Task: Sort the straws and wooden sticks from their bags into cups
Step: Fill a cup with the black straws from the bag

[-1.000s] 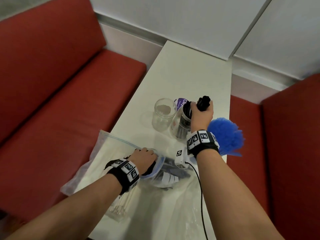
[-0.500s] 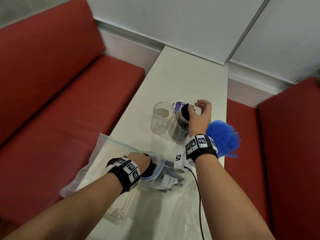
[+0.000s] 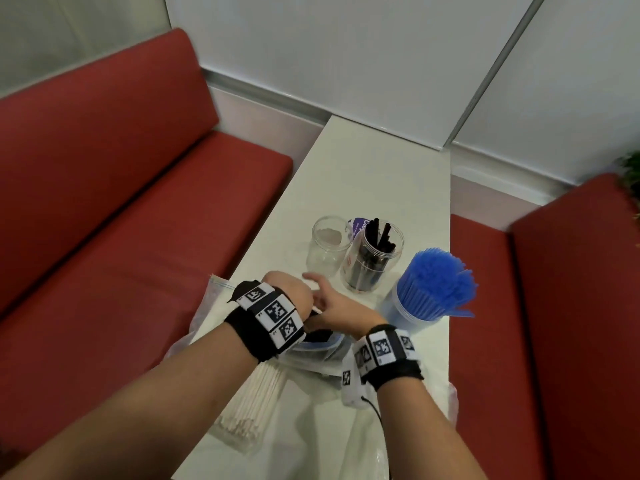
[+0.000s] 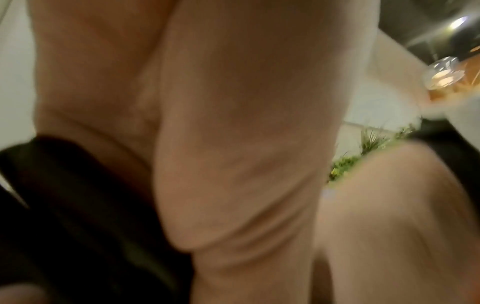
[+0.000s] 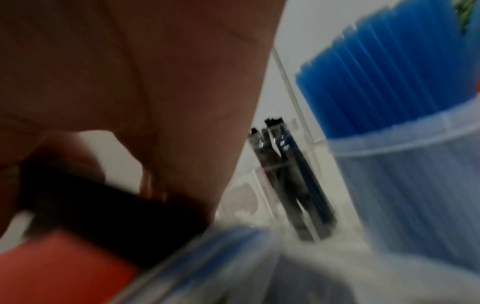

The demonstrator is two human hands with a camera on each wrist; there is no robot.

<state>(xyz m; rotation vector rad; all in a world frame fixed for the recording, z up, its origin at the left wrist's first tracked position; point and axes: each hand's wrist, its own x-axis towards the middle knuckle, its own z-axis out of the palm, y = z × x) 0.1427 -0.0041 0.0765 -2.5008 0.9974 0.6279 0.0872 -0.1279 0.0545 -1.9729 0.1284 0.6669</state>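
A narrow white worktop (image 3: 374,174) is seen from the head view, flanked by red upholstered benches (image 3: 114,209) on both sides and closed off by a pale wall at the far end.

Toward the far part of the worktop an empty clear jar (image 3: 327,245) is set upright. Just beside it, on its right, a second clear jar (image 3: 372,261) is set, in which black straws (image 3: 379,237) are stood on end, some leaning. A purple-labelled item (image 3: 358,226) is partly hidden behind these two jars. Nearer the right edge a translucent cup (image 3: 412,308) is packed with blue straws (image 3: 438,284), whose tops are fanned out above the rim.

Toward the near end clear plastic bags (image 3: 214,292) are spread across the worktop. A bundle of pale wooden sticks (image 3: 254,407) is enclosed in one of them, lying near the left edge under the left forearm.

The left hand (image 3: 289,289) and the right hand (image 3: 330,306) are brought together over the mouth of a zip bag (image 3: 325,346) with a blue seal strip. A dark object is closed inside the left hand's curled fingers; its identity cannot be told. The right hand's thumb is extended and the hand is pressed against the left; what its fingers hold, if anything, cannot be told. Black bands with printed marker squares are worn on both wrists. Both wrist views are blurred.
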